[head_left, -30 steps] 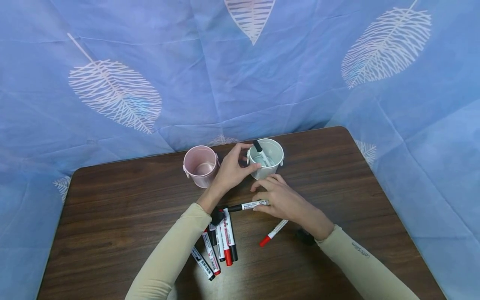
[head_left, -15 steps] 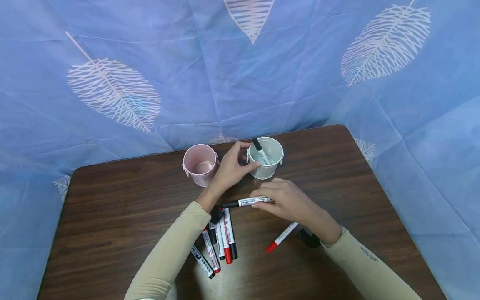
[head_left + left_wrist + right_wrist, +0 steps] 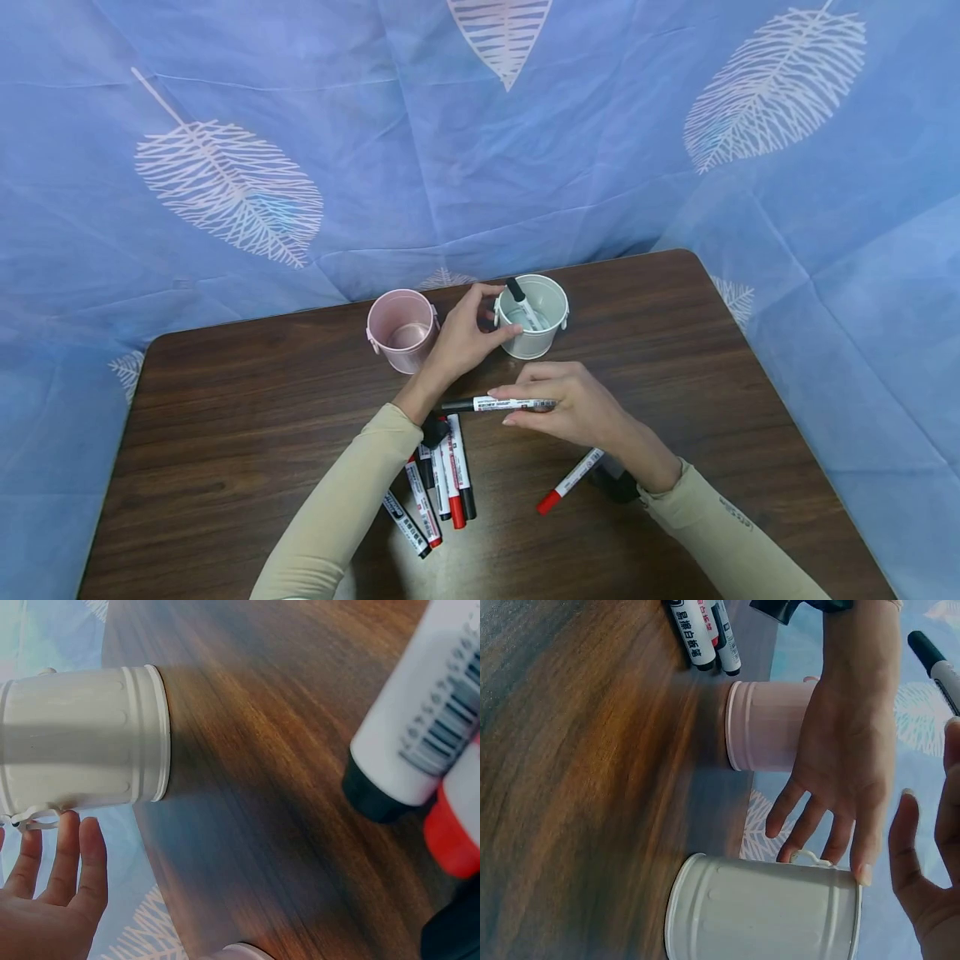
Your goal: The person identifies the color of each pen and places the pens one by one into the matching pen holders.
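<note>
In the head view, a small pale white bucket stands near the table's far edge, with one black-capped marker leaning inside. My left hand holds the bucket's left side, thumb on the front rim and fingers by the side handle. Just in front of the bucket, my right hand pinches another black-capped whiteboard marker between thumb and fingers. It lies nearly level, its black cap pointing left. The right wrist view shows that marker's black cap above the fingertips, and the bucket below the left hand.
A pink bucket with nothing visible inside stands left of the white one. Several black- and red-capped markers lie near my left forearm, partly hidden by it. A red-capped marker lies by my right wrist.
My right hand has closed its pinch on the black-capped marker and raised it slightly. The red-capped marker by that wrist has shifted right and nearer. The left hand stays on the white bucket.
</note>
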{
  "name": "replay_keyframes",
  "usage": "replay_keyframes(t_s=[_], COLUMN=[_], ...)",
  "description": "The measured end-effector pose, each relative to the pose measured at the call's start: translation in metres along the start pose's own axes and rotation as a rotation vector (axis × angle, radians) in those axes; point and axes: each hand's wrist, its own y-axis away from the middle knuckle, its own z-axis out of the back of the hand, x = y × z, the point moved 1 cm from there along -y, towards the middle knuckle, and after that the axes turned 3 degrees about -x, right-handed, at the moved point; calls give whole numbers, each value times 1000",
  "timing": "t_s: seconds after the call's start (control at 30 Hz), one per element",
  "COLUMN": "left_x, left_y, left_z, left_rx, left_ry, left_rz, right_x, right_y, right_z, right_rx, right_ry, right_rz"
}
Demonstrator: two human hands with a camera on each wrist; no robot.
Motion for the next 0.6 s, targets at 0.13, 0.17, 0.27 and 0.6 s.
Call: replay_keyframes(t_s=[0.13, 0.17, 0.27, 0.6], left_x=[0, 0, -1, -2], left_y=[0, 0, 0, 0], left_z=[0, 0, 0, 1], left_rx=[-1, -1, 1, 13], left_ry=[4, 5, 2, 8], left_rz=[-7, -7, -1, 20], right_x=[0, 1, 2, 4], right_y=[-1, -2, -4, -8], right_z=[1, 3, 6, 12], right_rx=[-5, -10, -27, -49], right_ry=[33, 39, 43, 20], right_rz=[-20, -19, 2, 20])
